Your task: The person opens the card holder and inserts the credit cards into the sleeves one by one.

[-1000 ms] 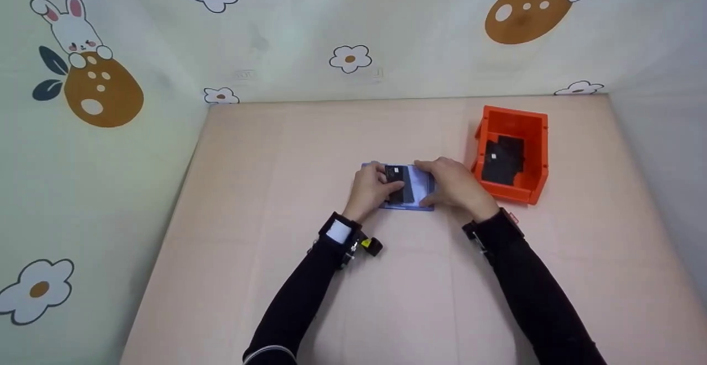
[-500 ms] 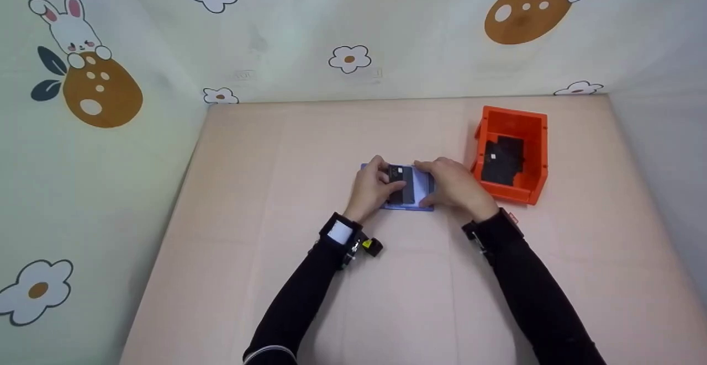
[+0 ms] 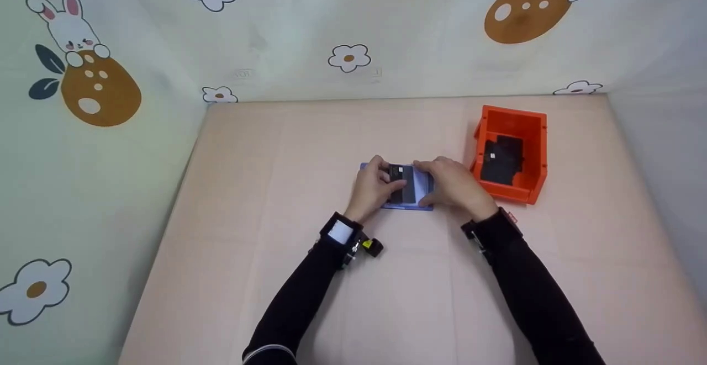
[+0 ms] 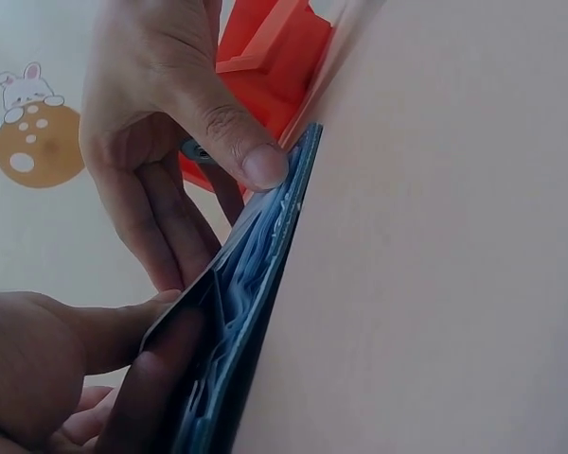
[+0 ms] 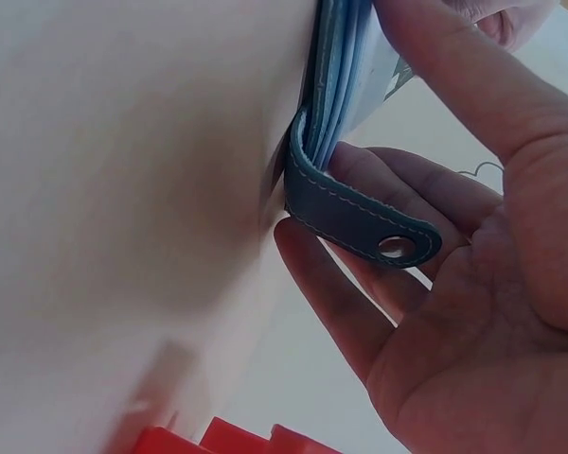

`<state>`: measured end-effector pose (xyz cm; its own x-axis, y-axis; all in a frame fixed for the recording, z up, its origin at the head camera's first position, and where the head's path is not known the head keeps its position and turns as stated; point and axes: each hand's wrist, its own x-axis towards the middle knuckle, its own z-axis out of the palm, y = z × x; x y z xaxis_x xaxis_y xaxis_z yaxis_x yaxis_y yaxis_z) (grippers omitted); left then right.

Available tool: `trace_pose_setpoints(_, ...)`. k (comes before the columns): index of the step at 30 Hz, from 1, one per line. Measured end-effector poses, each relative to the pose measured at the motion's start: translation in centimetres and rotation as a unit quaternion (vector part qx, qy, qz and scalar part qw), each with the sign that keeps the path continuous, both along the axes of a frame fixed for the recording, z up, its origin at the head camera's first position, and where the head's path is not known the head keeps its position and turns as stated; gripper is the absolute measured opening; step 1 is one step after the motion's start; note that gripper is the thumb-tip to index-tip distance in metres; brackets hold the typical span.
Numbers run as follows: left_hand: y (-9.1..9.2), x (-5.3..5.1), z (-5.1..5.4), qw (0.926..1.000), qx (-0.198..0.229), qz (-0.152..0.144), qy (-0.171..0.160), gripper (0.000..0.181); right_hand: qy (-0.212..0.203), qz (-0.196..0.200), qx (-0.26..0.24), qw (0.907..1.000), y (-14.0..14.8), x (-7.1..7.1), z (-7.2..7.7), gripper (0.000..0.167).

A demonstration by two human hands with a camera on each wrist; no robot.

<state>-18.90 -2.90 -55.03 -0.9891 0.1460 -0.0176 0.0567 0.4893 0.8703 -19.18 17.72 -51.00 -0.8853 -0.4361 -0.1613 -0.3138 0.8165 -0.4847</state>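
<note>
A blue card holder (image 3: 410, 208) with clear sleeves lies on the table between both hands. My left hand (image 3: 370, 188) pinches a black card (image 3: 409, 188) with a small white square, partly over the sleeves. Around the holder's right side, my right hand (image 3: 455, 185) grips with thumb and fingers. In the left wrist view the holder's edge (image 4: 293, 218) shows layered sleeves, the right thumb pressing them. A strap (image 5: 360, 218) with a metal snap sticks out beside the right fingers in the right wrist view.
An orange bin (image 3: 536, 158) with several black cards (image 3: 502, 160) inside stands right of the holder, close to my right hand. Behind the table (image 3: 276, 149) hangs a curtain (image 3: 287, 33) printed with rabbits and flowers.
The black card has shifted slightly right over the sleeves, and my left index finger has moved off its upper corner. My right hand has stayed where it was.
</note>
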Motion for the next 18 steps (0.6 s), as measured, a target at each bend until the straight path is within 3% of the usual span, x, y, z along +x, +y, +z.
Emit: trace_pose_setpoints(18,0.49,-0.05,-0.23,0.9994,0.031,-0.017,0.003,0.04,0.015,0.003,-0.002,0.9999,0.14,-0.03,-0.25,0.086)
